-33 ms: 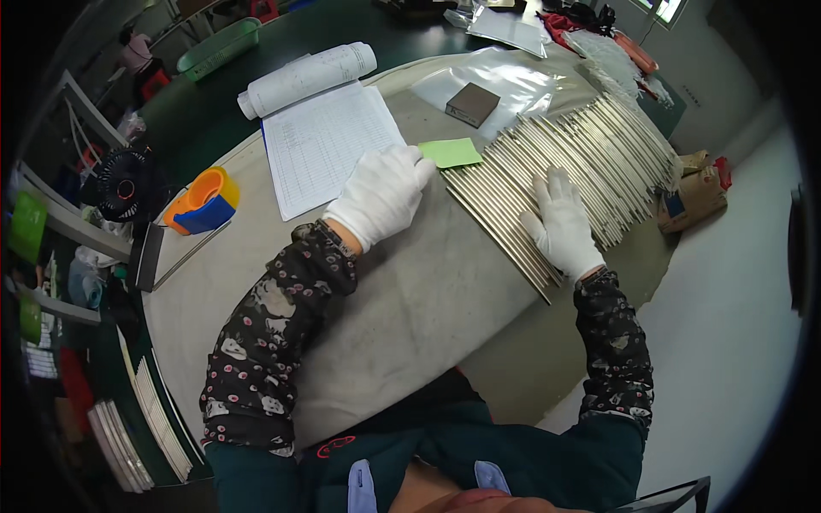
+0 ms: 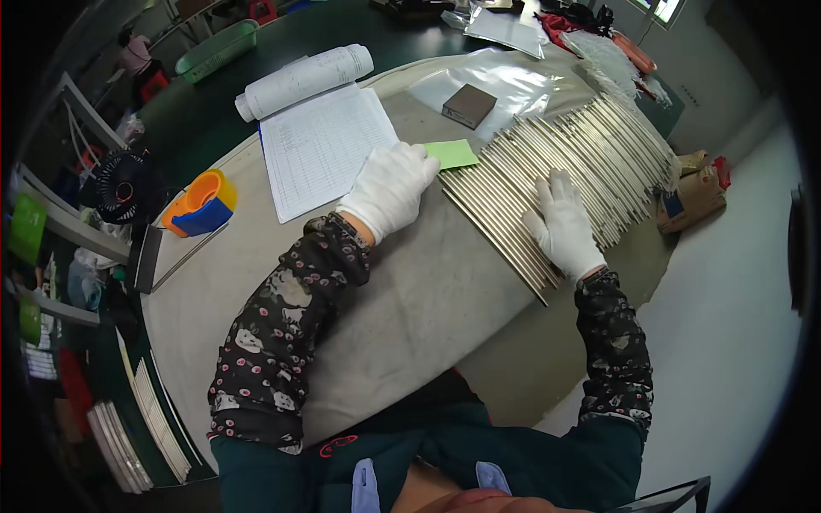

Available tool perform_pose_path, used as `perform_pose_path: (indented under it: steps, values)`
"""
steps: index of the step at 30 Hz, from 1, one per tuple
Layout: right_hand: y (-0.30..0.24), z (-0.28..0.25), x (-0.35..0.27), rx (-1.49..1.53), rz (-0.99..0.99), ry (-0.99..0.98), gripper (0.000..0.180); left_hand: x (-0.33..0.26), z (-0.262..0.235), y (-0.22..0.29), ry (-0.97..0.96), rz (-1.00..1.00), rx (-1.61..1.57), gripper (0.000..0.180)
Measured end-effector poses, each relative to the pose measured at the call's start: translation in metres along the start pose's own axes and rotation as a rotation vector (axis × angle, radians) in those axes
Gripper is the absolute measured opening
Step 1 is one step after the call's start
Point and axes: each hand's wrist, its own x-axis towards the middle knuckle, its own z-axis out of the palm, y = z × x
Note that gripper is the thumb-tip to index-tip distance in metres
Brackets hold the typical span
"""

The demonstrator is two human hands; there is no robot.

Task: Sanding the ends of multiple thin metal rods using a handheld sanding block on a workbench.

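Note:
My left hand (image 2: 392, 190), in a white glove, is closed with its fingers curled at the left edge of a light green paper slip (image 2: 451, 155). What its fingers hold, if anything, is hidden. The slip touches the upper left end of a row of thin, shiny metal rods (image 2: 500, 205). My right hand (image 2: 566, 227), gloved in white too, lies flat and open over the rods, fingers stretched out. Beside the left hand lies a ruled paper form (image 2: 321, 145) with its upper sheets (image 2: 312, 79) rolled back.
Beyond the rods, a brown block (image 2: 469, 105) rests on clear plastic film (image 2: 526, 81). Leftward on the grey cloth (image 2: 410, 299) are an orange and blue tape dispenser (image 2: 203, 203) and a thin rod (image 2: 190, 261). A black fan (image 2: 124, 184) and a brown bag (image 2: 693, 201) flank the table.
My left hand has moved slightly right, closer over the green slip's left edge. The right hand stays flat on the rods. The whole view has shifted a little.

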Motion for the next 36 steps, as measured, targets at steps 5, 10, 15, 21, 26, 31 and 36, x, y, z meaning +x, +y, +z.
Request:
perform_pose_path:
  steps: [5, 10, 15, 21, 26, 31, 36]
  values:
    - [0.022, -0.010, -0.003, -0.009, -0.005, 0.089, 0.053, 0.040, 0.048, -0.006, -0.065, -0.013, 0.114, 0.011]
    - [0.024, -0.006, 0.020, -0.041, 0.136, 0.056, 0.033, 0.056, 0.044, -0.032, 0.132, -0.389, 0.193, 0.020]
    - [0.011, 0.000, 0.043, -0.209, 0.283, 0.037, 0.033, 0.038, 0.041, -0.034, 0.532, -0.512, 0.302, 0.057]
    - [0.007, 0.008, 0.044, -0.102, 0.295, 0.016, 0.039, -0.016, 0.012, 0.045, 0.371, -0.059, -0.244, 0.062]
    - [0.003, 0.008, 0.046, -0.087, 0.389, -0.084, 0.049, -0.032, 0.017, 0.078, 0.181, 0.076, -0.456, 0.062]
    - [-0.004, -0.005, 0.055, 0.073, 0.509, -0.092, 0.057, -0.039, 0.019, 0.090, 0.123, 0.076, -0.493, 0.063]
    - [-0.002, -0.006, 0.061, 0.059, 0.530, -0.277, 0.074, -0.042, 0.025, 0.089, 0.088, 0.090, -0.485, 0.065]
